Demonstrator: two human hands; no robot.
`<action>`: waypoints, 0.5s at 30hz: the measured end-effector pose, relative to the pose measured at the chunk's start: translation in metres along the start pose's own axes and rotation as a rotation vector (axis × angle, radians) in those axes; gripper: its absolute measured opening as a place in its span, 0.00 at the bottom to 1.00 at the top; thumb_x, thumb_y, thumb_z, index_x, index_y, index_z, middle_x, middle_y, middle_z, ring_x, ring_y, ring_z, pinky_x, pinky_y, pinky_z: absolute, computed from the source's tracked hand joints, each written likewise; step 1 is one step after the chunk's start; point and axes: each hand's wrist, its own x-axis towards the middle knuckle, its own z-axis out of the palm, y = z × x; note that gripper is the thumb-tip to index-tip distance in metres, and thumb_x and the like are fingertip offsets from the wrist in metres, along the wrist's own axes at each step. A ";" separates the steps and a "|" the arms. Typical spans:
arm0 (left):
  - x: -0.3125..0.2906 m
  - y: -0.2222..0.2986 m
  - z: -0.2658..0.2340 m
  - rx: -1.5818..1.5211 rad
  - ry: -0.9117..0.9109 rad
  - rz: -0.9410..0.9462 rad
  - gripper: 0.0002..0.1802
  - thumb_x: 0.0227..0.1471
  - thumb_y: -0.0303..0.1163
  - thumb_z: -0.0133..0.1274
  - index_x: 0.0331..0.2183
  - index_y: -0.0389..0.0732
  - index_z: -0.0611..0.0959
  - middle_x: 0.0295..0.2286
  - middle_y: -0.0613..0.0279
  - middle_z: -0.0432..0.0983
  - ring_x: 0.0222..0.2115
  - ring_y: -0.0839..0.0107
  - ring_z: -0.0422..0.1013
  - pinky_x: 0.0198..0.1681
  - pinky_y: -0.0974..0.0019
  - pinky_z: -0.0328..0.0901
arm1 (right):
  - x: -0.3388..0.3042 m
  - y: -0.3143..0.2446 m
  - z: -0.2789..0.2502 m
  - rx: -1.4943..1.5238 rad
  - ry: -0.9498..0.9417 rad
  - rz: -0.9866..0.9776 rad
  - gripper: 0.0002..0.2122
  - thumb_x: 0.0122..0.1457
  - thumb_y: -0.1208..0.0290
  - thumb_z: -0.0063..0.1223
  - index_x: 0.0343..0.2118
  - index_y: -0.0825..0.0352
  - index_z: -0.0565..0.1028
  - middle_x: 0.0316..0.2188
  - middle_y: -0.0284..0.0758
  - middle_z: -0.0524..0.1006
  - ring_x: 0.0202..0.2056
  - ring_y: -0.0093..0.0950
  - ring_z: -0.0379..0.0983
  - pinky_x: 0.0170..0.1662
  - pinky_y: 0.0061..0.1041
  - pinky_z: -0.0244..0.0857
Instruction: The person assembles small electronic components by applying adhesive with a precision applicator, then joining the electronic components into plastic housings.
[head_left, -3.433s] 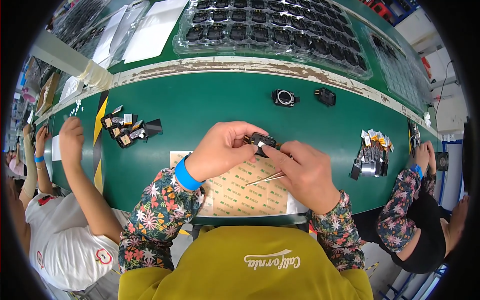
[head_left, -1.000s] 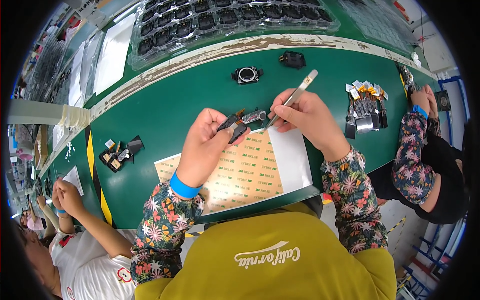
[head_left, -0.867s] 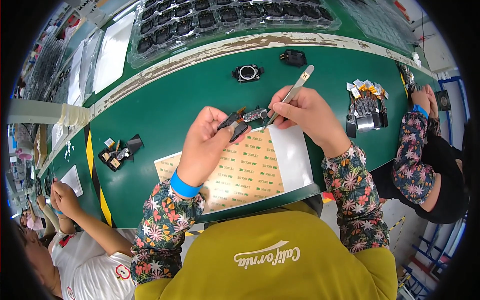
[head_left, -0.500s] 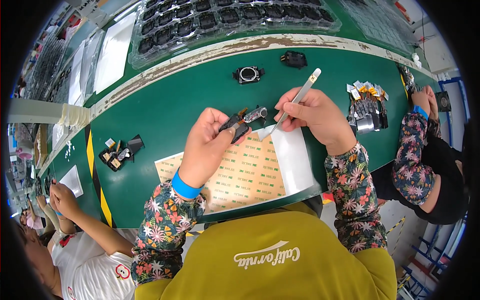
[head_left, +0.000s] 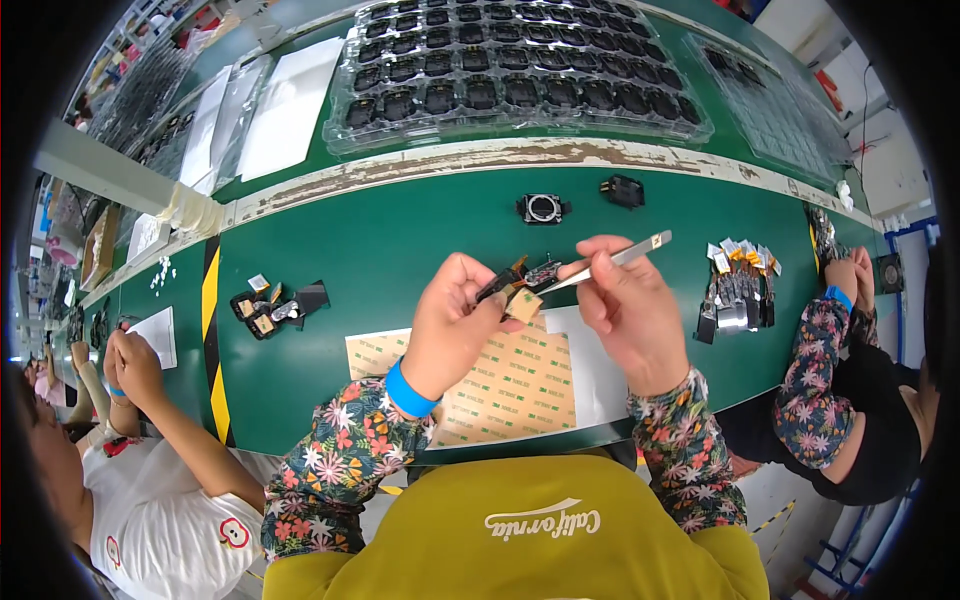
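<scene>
My left hand (head_left: 447,325) is closed around a small black electronic module (head_left: 492,288) with a ribbon cable and a dangling dark part. Steel tweezers (head_left: 625,256) are pinched in my right hand (head_left: 637,325), their tips pointing left. At those tips, beside the module, is a small tan adhesive piece (head_left: 525,304). Whether it touches the module cannot be made out. Below both hands lies a tan adhesive sheet (head_left: 510,395) with green print, on a white backing sheet (head_left: 598,375).
Two black housings (head_left: 543,208) sit farther back. Modules with cables lie at left (head_left: 262,318) and in a row at right (head_left: 735,285). Beyond the worn ledge is a clear tray (head_left: 520,95) of black parts. Co-workers sit on both sides; striped tape (head_left: 211,340) marks the left.
The tweezers' tips have left the adhesive sheet and come up to the module, with a tan piece now there. The tweezers lie flatter. The whole view has shifted.
</scene>
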 end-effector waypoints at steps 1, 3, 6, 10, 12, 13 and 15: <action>-0.001 0.001 0.001 -0.032 -0.012 0.024 0.04 0.55 0.18 0.40 0.33 0.37 0.64 0.34 0.53 0.73 0.35 0.61 0.75 0.36 0.67 0.72 | -0.001 0.003 0.006 -0.085 0.034 -0.022 0.09 0.59 0.70 0.47 0.39 0.67 0.71 0.31 0.40 0.77 0.16 0.16 0.58 0.16 0.13 0.49; -0.003 0.004 0.001 -0.035 -0.017 0.018 0.04 0.55 0.18 0.39 0.33 0.37 0.64 0.35 0.53 0.73 0.35 0.61 0.75 0.36 0.67 0.72 | -0.003 0.005 0.014 -0.206 0.091 -0.058 0.07 0.59 0.72 0.46 0.38 0.68 0.72 0.31 0.38 0.77 0.16 0.15 0.58 0.16 0.12 0.49; -0.003 0.007 0.005 -0.041 -0.027 0.005 0.05 0.54 0.17 0.39 0.33 0.37 0.63 0.36 0.52 0.73 0.35 0.62 0.75 0.36 0.67 0.72 | -0.006 0.008 0.015 -0.313 0.151 -0.134 0.07 0.59 0.73 0.46 0.37 0.68 0.72 0.30 0.37 0.77 0.16 0.14 0.59 0.16 0.12 0.50; -0.002 0.005 0.004 -0.048 -0.038 0.025 0.06 0.54 0.17 0.38 0.34 0.37 0.63 0.36 0.51 0.73 0.36 0.62 0.75 0.37 0.67 0.72 | -0.008 0.010 0.018 -0.451 0.117 -0.258 0.06 0.59 0.74 0.47 0.37 0.70 0.73 0.30 0.37 0.78 0.17 0.14 0.61 0.17 0.12 0.52; -0.002 0.005 0.005 -0.050 -0.041 0.025 0.05 0.54 0.17 0.38 0.34 0.37 0.63 0.36 0.51 0.73 0.36 0.62 0.74 0.37 0.67 0.72 | -0.010 0.010 0.020 -0.529 0.120 -0.315 0.06 0.58 0.75 0.47 0.36 0.71 0.73 0.30 0.37 0.78 0.18 0.13 0.61 0.18 0.12 0.53; -0.002 0.005 0.005 -0.051 -0.040 0.029 0.05 0.54 0.17 0.38 0.34 0.37 0.63 0.36 0.51 0.73 0.36 0.62 0.74 0.38 0.67 0.72 | -0.011 0.011 0.021 -0.528 0.121 -0.315 0.06 0.58 0.75 0.47 0.36 0.71 0.73 0.30 0.37 0.78 0.18 0.13 0.61 0.18 0.12 0.53; -0.001 0.004 0.004 -0.046 -0.044 0.028 0.05 0.54 0.17 0.38 0.34 0.37 0.63 0.36 0.50 0.73 0.36 0.62 0.74 0.38 0.67 0.71 | -0.011 0.011 0.022 -0.549 0.132 -0.337 0.07 0.58 0.75 0.48 0.36 0.72 0.73 0.31 0.37 0.78 0.18 0.13 0.62 0.18 0.12 0.54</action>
